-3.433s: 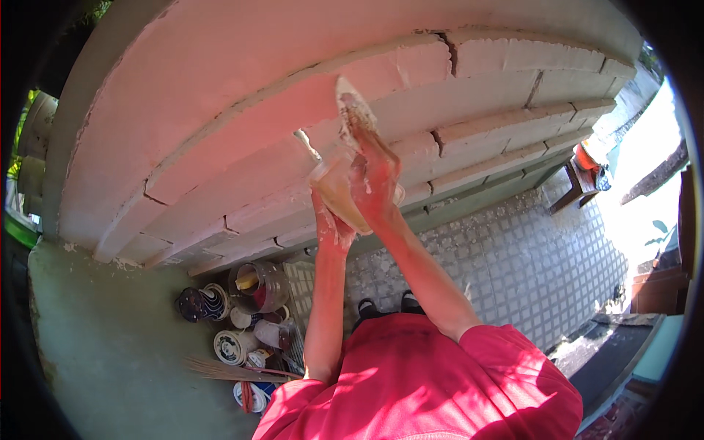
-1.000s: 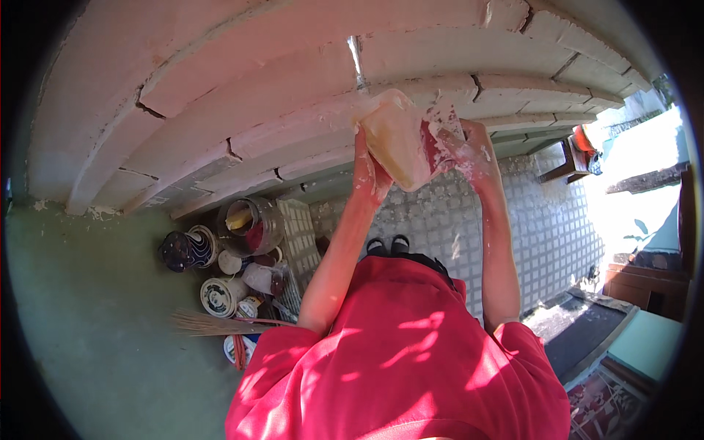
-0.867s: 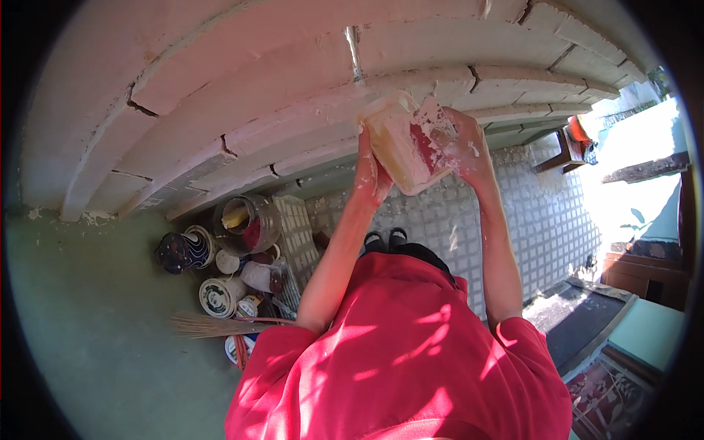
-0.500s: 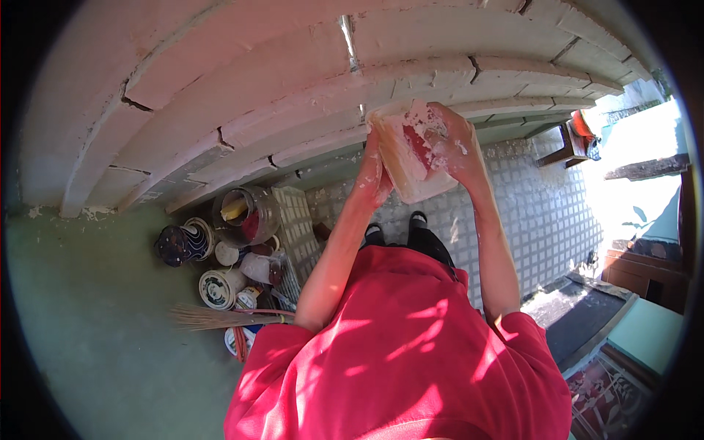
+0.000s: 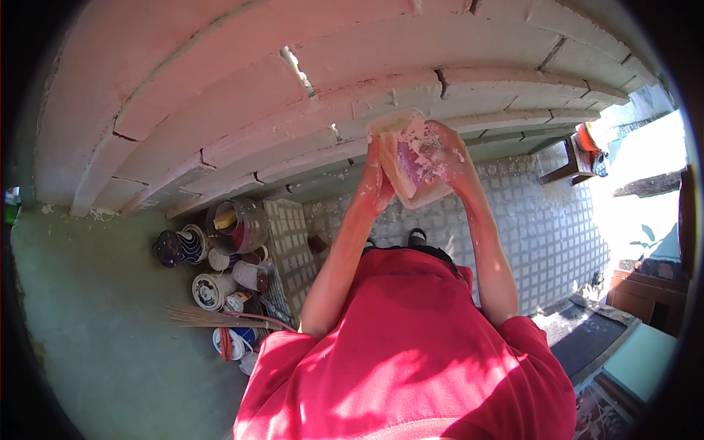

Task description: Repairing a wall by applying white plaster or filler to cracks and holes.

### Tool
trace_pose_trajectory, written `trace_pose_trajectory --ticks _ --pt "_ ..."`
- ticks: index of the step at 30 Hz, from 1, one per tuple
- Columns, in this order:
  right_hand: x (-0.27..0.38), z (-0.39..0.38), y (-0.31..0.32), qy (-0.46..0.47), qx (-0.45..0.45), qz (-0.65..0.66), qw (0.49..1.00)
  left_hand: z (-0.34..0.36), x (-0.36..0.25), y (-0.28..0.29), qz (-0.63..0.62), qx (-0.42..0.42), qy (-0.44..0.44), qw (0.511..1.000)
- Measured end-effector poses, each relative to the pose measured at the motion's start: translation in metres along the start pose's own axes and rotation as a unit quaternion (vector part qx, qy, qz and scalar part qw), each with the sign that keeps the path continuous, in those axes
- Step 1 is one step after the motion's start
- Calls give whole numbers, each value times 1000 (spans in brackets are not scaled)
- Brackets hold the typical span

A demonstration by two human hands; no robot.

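Note:
Held out in front of the wall is a translucent plastic tub (image 5: 427, 196), tilted, with whitish paste smeared inside. My left hand (image 5: 379, 180) is closed round its left side, the fingers partly hidden behind it. Over the tub's right side, my right hand (image 5: 451, 163) bends inward with curled fingers among the paste (image 5: 418, 139). White flecks cling to this hand and forearm. Whether its fingers grip something inside cannot be made out. A purplish patch shows within the tub.
Ahead stands a pale wall (image 5: 242, 95) with ledges and cracked joints. At left are a clear bucket (image 5: 253, 224), a lidded paint pail (image 5: 209, 292) and a stick broom (image 5: 194, 315). A wooden stool (image 5: 565, 165) stands far right on the tiled floor (image 5: 528, 227); a dark-topped surface (image 5: 579, 330) lies nearer.
The view has shifted slightly. My right hand has moved a little within the tub, and the patch seen inside has turned from red to purplish. Both hands stay at the tub.

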State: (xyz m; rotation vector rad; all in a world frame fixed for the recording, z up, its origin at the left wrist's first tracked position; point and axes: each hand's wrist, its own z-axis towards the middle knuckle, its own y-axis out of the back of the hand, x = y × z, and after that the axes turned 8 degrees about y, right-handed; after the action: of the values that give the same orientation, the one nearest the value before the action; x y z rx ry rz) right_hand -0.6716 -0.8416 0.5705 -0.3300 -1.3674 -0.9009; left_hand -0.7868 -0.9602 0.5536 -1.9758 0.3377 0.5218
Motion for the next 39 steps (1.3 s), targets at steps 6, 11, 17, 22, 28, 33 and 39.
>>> trace_pose_trajectory --ticks 6,11,17,22,28,33,39 --pt "-10 8 50 -126 -16 223 967 23 18 -42 -7 -9 15 1000" --pt "2 14 95 -131 0 261 956 40 29 -54 3 -34 -2 999" --pt "17 19 129 -110 -34 320 940 59 26 -86 -41 -14 -20 999" --pt "28 32 142 -13 -53 362 930 72 15 -110 -62 -5 -74 995" --pt "46 55 143 69 -99 321 940 89 3 -125 -68 -4 -121 990" --pt "45 64 149 68 -67 297 950 93 -3 -127 -73 1 -136 988" --pt "35 71 145 83 -82 313 942 92 -13 -137 -77 -7 -142 987"
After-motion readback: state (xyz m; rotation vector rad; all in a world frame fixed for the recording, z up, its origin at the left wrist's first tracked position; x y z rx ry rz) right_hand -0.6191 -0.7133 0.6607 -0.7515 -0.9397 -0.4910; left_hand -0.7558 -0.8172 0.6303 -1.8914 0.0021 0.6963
